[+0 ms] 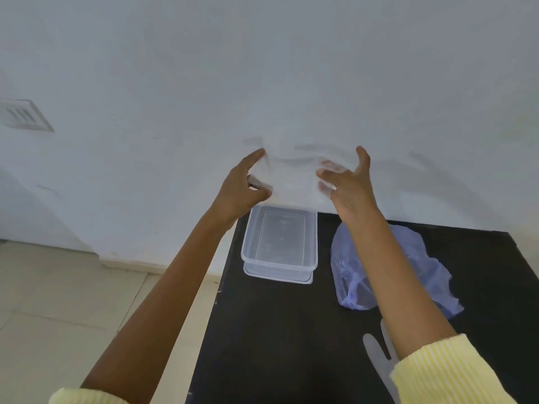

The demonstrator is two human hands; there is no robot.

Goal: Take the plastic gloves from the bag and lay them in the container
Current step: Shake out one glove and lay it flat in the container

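Head view: left hand (242, 188) and right hand (348, 185) pinch clear glove (291, 176) taut above container (280, 243); blue bag (408, 269) beside.

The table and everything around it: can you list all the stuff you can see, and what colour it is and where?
table: one, black, against the wall.
container: one, clear, empty, far left part of the table.
bag: one, pale blue, crumpled, right of the container.
glove on the table: one, see-through, near edge, partly under the right arm.
glove in the air: one, see-through, stretched between both hands above the container.
wall: white, behind the table.
floor: cream tiles, left of the table.
vent: one, white, low on the wall at left.
sleeves: two, yellow.
left hand: holding the glove.
right hand: holding the glove.
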